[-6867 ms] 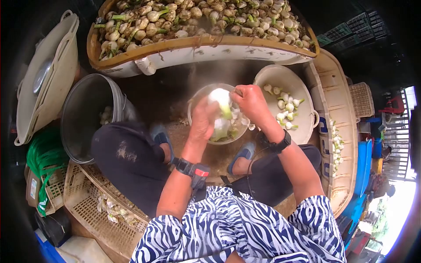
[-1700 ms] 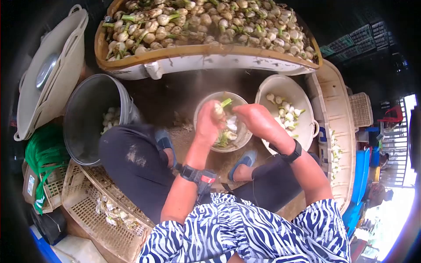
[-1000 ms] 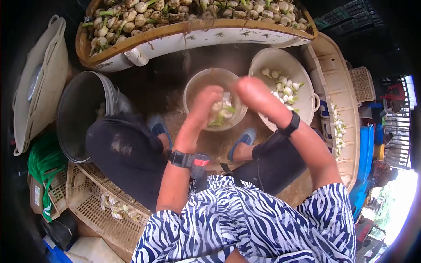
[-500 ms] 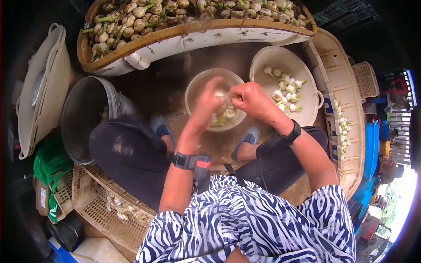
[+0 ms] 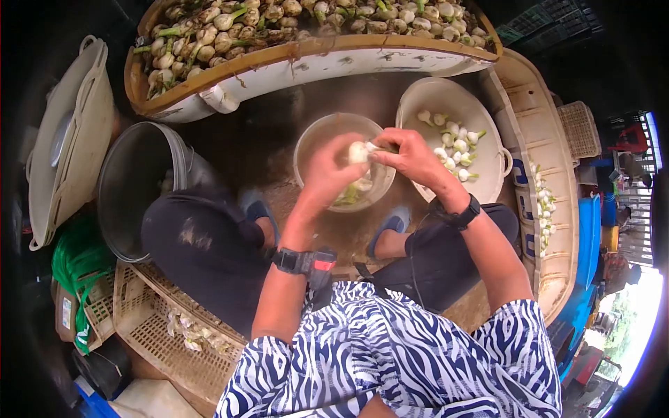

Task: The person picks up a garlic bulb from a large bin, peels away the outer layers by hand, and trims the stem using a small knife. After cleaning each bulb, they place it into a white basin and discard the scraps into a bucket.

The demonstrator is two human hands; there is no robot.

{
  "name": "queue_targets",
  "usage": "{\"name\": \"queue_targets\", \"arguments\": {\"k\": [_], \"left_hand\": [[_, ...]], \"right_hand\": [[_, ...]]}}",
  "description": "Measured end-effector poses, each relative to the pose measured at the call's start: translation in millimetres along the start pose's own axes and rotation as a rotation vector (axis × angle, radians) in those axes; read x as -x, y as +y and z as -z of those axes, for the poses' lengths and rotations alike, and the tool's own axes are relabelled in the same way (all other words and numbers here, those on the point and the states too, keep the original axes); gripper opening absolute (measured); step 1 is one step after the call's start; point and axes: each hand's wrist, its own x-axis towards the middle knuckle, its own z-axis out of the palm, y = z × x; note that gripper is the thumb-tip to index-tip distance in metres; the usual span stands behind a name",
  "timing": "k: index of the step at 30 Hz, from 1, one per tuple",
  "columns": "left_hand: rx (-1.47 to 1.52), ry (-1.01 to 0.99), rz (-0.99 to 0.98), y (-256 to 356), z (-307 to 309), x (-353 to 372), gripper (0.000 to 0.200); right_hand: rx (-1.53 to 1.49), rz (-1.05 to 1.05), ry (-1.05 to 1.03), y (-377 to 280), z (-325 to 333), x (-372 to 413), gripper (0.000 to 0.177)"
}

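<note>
A white bulb is grasped in the left hand above the bowl, and its top is pinched by the fingers of the right hand. Since half a second ago the bulb has been lifted higher and is shown bare; the green stalk seen earlier is gone. The trimming of this bulb is judged nearly done. Scraps are left in the bowl, and cleaned bulbs are gathered in the basin beside it.
</note>
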Motion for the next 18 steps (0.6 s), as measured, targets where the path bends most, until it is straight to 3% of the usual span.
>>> {"name": "queue_targets", "arguments": {"k": [4,6,10,12,13,15,16,17,18], "left_hand": [[0.008,-0.009,0.096,-9,-1,-3,0.034],[0.2,0.086,-0.137,-8,-6,-3,0.03],[0.523,0.212,0.051,-11,-13,-4,0.026],[0.17,0.094,0.172,-17,-4,-5,0.029],[0.076,0.089,0.2,-13,1,-5,0.03],[0.146,0.058,0.18,-4,5,-5,0.031],[0.21,0.028,0.158,-2,7,-5,0.032],[0.21,0.033,0.154,-2,6,-4,0.032],[0.468,0.041,0.162,-1,1,-4,0.031]], "right_hand": [[-0.176,-0.095,-0.079,3,-7,-1,0.018],[-0.776,-0.325,0.068,7,-18,0,0.016],[-0.554,-0.296,0.129,0,-25,2,0.014],[-0.123,-0.08,0.088,-5,-22,1,0.014],[-0.121,-0.081,0.088,-3,-24,2,0.014],[-0.73,-0.291,0.227,1,-32,4,0.016],[-0.729,-0.287,0.221,-2,-34,3,0.016],[-0.924,-0.32,0.251,-5,-36,3,0.015],[-1.118,-0.354,0.281,-7,-36,1,0.014]]}}
